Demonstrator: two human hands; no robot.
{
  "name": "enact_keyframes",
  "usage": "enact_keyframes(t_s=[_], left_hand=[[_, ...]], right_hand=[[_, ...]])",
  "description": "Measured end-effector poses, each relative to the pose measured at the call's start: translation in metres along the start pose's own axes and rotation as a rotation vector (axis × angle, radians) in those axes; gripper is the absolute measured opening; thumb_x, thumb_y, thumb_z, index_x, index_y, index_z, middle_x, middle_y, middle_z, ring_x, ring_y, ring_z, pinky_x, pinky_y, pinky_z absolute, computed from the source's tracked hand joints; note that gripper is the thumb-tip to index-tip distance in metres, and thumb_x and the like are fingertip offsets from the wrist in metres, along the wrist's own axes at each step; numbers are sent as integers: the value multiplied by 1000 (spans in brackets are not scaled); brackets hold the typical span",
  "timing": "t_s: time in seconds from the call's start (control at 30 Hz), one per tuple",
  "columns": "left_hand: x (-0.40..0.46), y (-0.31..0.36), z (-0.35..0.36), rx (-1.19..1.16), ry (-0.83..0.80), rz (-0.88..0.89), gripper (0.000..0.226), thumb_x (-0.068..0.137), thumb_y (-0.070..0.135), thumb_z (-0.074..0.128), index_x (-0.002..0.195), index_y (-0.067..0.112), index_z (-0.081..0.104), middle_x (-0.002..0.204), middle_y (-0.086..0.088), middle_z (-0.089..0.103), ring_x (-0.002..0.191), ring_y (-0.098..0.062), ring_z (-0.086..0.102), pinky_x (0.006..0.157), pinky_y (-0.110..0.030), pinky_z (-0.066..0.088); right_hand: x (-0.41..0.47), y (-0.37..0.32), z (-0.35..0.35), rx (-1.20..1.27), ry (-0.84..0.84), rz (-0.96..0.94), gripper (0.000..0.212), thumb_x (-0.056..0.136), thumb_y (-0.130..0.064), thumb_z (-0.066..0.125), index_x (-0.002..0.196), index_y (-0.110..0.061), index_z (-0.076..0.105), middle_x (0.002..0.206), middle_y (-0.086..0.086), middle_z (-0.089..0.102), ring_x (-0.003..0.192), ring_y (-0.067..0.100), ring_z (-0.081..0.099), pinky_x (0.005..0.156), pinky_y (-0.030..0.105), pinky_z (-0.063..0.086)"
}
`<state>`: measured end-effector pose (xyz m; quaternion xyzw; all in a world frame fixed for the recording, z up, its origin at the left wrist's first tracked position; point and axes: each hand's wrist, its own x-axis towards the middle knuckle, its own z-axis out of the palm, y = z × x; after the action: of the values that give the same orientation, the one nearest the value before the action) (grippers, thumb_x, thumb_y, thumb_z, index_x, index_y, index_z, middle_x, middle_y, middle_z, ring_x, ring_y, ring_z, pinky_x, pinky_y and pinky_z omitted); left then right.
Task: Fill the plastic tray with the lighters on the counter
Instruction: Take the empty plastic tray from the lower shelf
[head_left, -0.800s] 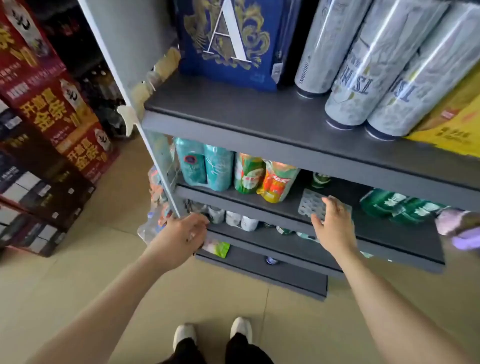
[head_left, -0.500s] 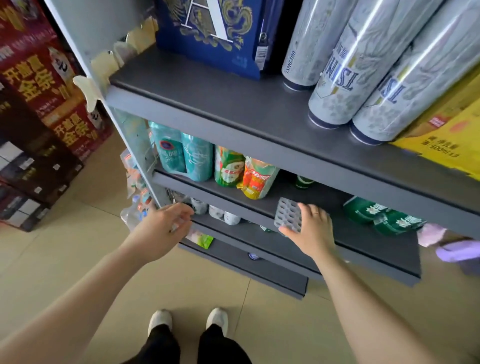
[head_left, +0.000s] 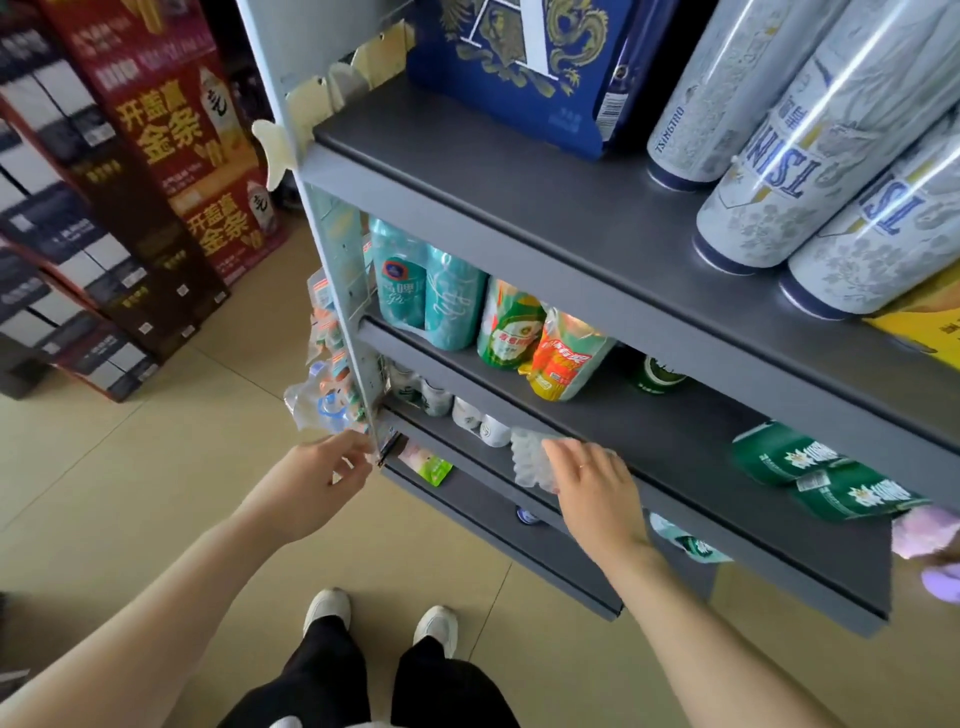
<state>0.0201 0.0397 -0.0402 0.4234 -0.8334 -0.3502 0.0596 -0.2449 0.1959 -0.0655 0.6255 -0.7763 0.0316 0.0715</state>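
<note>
A clear plastic tray (head_left: 530, 460) with rows of small cells is tilted over the front edge of the second grey shelf (head_left: 675, 452). My right hand (head_left: 592, 486) grips the tray from its right side, fingers over its top. My left hand (head_left: 317, 478) reaches toward the corner post of the shelving unit, fingers loosely curled near packets hanging there; whether it holds anything is unclear. No lighters are visible.
The grey shelving unit holds green beer packs (head_left: 810, 467), teal and orange drink packs (head_left: 441, 301), tall silver cans (head_left: 810, 156) and a blue box (head_left: 524, 67). Red and dark cartons (head_left: 130, 208) are stacked on the left. My feet stand on the tiled floor (head_left: 156, 467).
My right hand has drawn the tray from further back on the shelf to its front edge. My left hand stayed near the shelf's corner post. The view shifted.
</note>
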Motion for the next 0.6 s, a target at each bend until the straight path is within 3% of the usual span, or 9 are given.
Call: enact_keyframes(t_s=[0.07, 0.17, 0.23, 0.3, 0.37, 0.53, 0.6], left_hand=[[-7, -15, 0, -6, -14, -65, 17, 88, 16, 53, 104, 17, 58, 89, 9, 60, 79, -6, 58, 68, -20, 42], [-24, -43, -2, -7, 2, -186, 17, 88, 17, 53, 104, 18, 59, 88, 5, 61, 79, -17, 59, 72, -28, 44], [-42, -63, -5, -3, 1, -286, 15, 88, 20, 52, 102, 20, 58, 88, 4, 62, 79, -17, 59, 70, -28, 44], [-65, -86, -12, 9, 24, -421, 12, 89, 22, 51, 97, 22, 59, 87, 5, 61, 74, -14, 58, 64, -26, 42], [-90, -109, -20, -10, 86, -572, 12, 89, 24, 50, 94, 22, 60, 85, 5, 62, 70, -14, 57, 62, -26, 43], [-150, -157, -33, -104, 234, -801, 15, 88, 21, 53, 100, 15, 62, 92, 0, 64, 83, -22, 61, 74, -30, 47], [-173, -178, -36, -146, 281, -892, 15, 88, 20, 52, 100, 16, 61, 93, 2, 62, 85, -20, 60, 75, -29, 45]], right_hand=[[1, -22, 1, 45, 9, -139, 34, 64, -7, 70, 86, -16, 46, 72, -1, 61, 57, 16, 57, 45, 24, 43], [10, -43, 14, 103, -177, -213, 33, 65, -17, 76, 81, -17, 47, 67, -3, 60, 53, 13, 56, 37, 22, 42], [22, -60, 22, 114, -352, -178, 27, 75, -23, 71, 88, -14, 50, 79, 0, 62, 65, 17, 61, 43, 26, 44], [40, -85, 32, 192, -540, -140, 18, 91, -22, 49, 104, -10, 46, 104, 6, 59, 89, 26, 60, 59, 34, 45], [62, -122, 41, 248, -642, -175, 19, 93, -19, 40, 108, -8, 45, 113, 10, 56, 96, 32, 57, 65, 37, 44], [114, -238, 47, 375, -690, -350, 17, 88, -16, 42, 101, -7, 50, 109, 14, 58, 99, 34, 56, 73, 38, 45], [136, -286, 37, 394, -654, -456, 18, 88, -17, 43, 101, -8, 51, 107, 13, 59, 97, 34, 57, 69, 36, 42]])
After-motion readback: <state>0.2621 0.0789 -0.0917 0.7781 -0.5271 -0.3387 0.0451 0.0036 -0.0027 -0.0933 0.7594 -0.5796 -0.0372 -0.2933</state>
